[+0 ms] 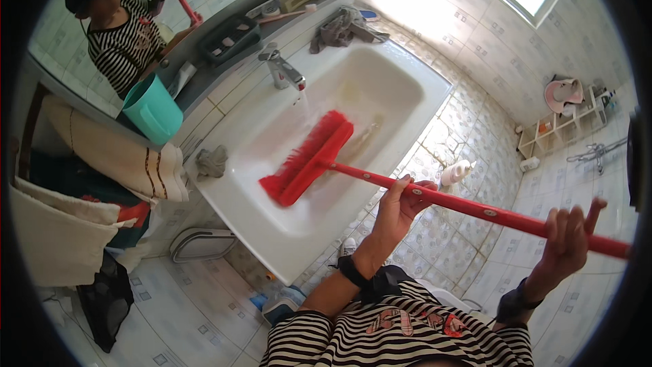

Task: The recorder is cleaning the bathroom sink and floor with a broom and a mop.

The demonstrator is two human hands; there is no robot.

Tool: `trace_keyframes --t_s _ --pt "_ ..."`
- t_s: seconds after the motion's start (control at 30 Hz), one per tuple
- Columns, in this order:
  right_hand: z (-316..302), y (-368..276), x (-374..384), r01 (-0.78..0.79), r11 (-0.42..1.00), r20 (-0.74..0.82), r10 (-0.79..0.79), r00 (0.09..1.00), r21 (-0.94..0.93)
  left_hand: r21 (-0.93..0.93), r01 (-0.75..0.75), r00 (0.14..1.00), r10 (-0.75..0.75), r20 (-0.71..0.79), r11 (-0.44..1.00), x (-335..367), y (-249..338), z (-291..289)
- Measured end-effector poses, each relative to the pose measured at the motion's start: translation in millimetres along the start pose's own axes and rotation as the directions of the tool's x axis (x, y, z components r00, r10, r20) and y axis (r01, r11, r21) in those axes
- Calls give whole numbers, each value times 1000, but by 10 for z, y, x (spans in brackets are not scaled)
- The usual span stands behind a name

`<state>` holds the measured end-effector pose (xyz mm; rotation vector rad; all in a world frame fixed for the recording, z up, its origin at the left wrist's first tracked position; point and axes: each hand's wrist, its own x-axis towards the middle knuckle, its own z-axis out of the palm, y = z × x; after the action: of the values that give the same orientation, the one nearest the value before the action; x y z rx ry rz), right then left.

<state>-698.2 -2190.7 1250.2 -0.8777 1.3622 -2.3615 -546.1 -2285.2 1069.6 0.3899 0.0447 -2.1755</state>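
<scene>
A red broom (316,164) lies with its bristled head in the white sink (256,238), the bristles turned toward the tap side. From the metal tap (282,68) a stream of water runs down beside the bristles. My left hand (399,209) is closed round the red handle, partway up from the head. Farther up the handle, near the right edge, my right hand (567,236) grips it with the fingers wrapped over. The far end of the handle passes out of view.
A turquoise jug (153,110) stands on the ledge under the mirror (197,0). Grey cloths lie on the sink's rim, a larger one (343,30) and a small one (212,162). Towels (64,224) hang at left. A whitish bottle (456,172) is on the tiled floor.
</scene>
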Motion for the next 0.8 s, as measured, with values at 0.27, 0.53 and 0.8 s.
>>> trace_keyframes --t_s 0.27,0.53,0.8 --pt "-140 494 -143 109 991 583 -133 802 76 19 -132 991 132 14 991 816 178 -166" --pt "-365 7 263 -102 976 259 50 964 192 -20 9 1000 -10 -16 1000 284 -359 -110" --pt "-366 -197 232 48 991 227 -76 971 127 29 47 996 -49 79 998 241 -269 177"
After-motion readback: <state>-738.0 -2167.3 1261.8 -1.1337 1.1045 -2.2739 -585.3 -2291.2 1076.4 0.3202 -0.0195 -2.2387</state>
